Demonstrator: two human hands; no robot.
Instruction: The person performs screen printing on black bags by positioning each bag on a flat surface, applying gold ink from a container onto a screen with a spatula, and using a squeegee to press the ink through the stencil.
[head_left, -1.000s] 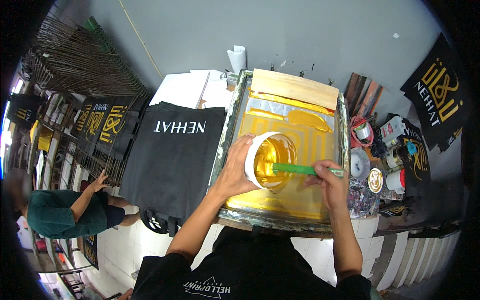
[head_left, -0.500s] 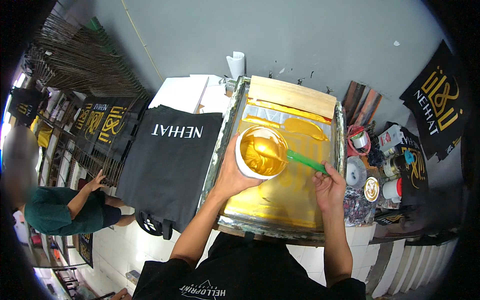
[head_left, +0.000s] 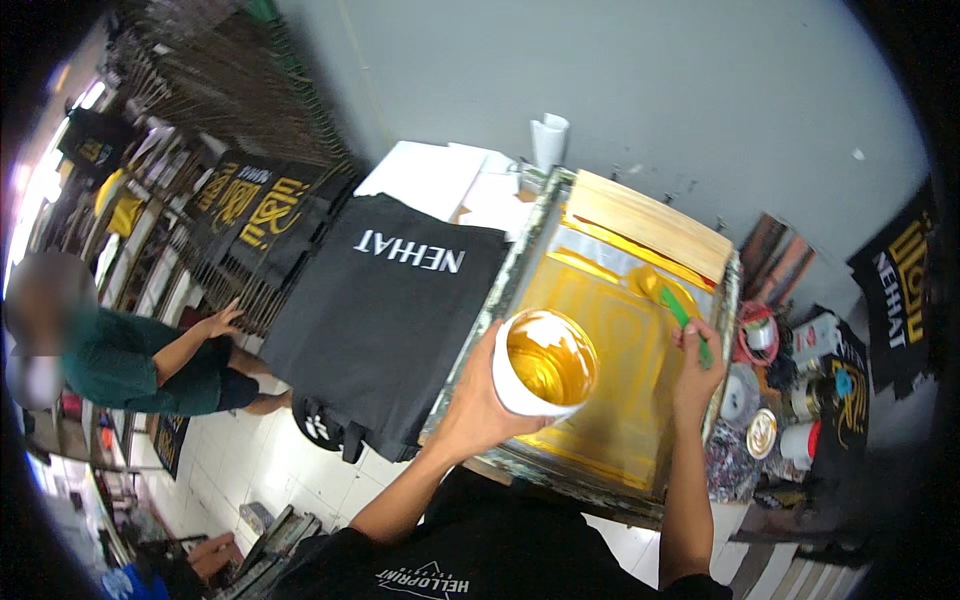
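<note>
My left hand (head_left: pixel 470 412) is wrapped round a white tub (head_left: pixel 512 385), whose inside is coated with gold ink (head_left: pixel 548 368). The tub hangs over the near left part of a printing screen (head_left: pixel 610 300). In my right hand (head_left: pixel 698 372) is a green spatula (head_left: pixel 684 318), gripped by its handle. Its gold-smeared end touches a pool of gold ink (head_left: pixel 648 281) at the screen's far right. Beyond that, a wooden squeegee (head_left: pixel 655 225) lies across the far end of the screen.
A black bag (head_left: pixel 390 300) with white print lies left of the screen, white sheets (head_left: pixel 420 175) behind it. Ink pots (head_left: pixel 761 432) and a red basket (head_left: pixel 757 335) crowd the right side. At far left a person in a green shirt (head_left: pixel 130 360) stands beside racks.
My right hand has carried the spatula from the tub to the far right of the screen. Less ink shows in the tub. The whole view has turned and shifted.
</note>
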